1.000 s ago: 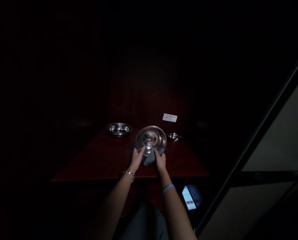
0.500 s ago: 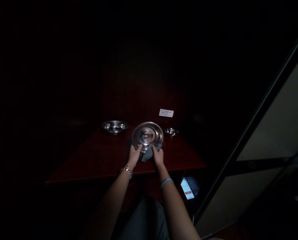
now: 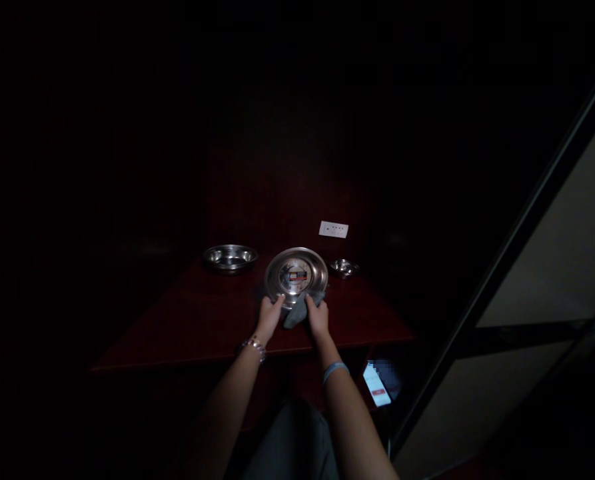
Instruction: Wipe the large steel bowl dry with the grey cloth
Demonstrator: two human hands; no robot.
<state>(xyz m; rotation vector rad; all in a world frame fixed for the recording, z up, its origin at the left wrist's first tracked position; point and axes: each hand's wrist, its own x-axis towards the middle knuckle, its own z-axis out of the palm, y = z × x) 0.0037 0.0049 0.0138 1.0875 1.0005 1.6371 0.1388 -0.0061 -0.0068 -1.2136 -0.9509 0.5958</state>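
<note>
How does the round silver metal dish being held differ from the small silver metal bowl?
The round silver metal dish is wider than the small silver metal bowl. The dish is held tilted by the left hand and right hand; the bowl rests on the dark-red table. The dish shows a rectangular label; I see none on the bowl. Both are shiny and round.

Left hand grips the near rim of a steel plate, thumb on top; right hand presses a grey cloth to that rim. Label beyond both thumbs. Steel dish beyond, left of left fingers; small bowl beyond, right of right fingers. Red table below fingers.
</note>
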